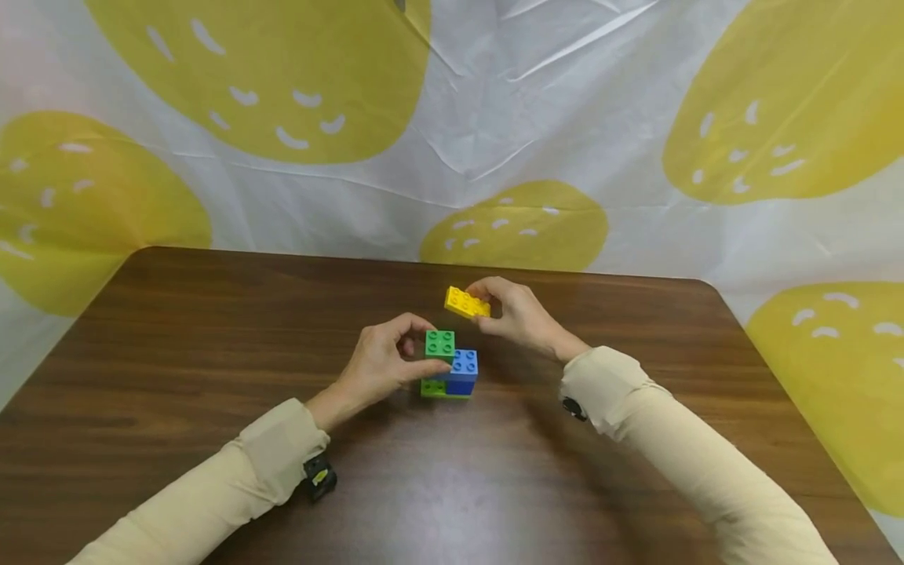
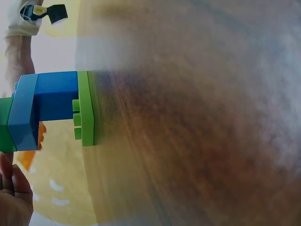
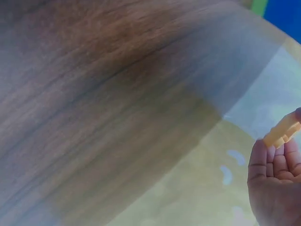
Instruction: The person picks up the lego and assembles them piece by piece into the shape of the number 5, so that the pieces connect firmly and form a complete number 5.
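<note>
No brand, label or readable writing found on any brick, sleeve or cloth.

Counted, left to right: one left hand [image 1: 384, 362], one green brick [image 1: 440, 344], one lime-green flat brick [image 1: 433, 388], one blue brick [image 1: 463, 369], one yellow brick [image 1: 466, 302], one right hand [image 1: 519, 314]. Four bricks in all, three of them stacked near the middle of the brown bench [image 1: 176, 345], the fourth held clear of it.

Left side: cream sleeve [image 1: 233, 479] stretched in from the lower left, with a small black device with a yellow mark [image 1: 319, 475] at the wrist. Left hand curled round the green brick, thumb at the near side, fingers arched over the far side, gripping it. Green brick seated on top of the stack, beside the blue brick, with the lime-green flat brick lowest and resting on the bench. In the left wrist view, seen sideways: blue brick [image 2: 47, 106] pressed onto the lime-green flat brick [image 2: 86, 108], studs showing at the edge.

Right side: yellow brick pinched at its right end between thumb and fingertips of the right hand, tilted, held above and just behind the stack, not touching it. Wrist bent slightly, cream sleeve running off to the lower right. In the right wrist view, yellow brick [image 3: 282, 133] glimpsed at the fingertips [image 3: 275, 155], blurred.

Behind the bench, white cloth with large yellow blobs [image 1: 282, 71].
</note>
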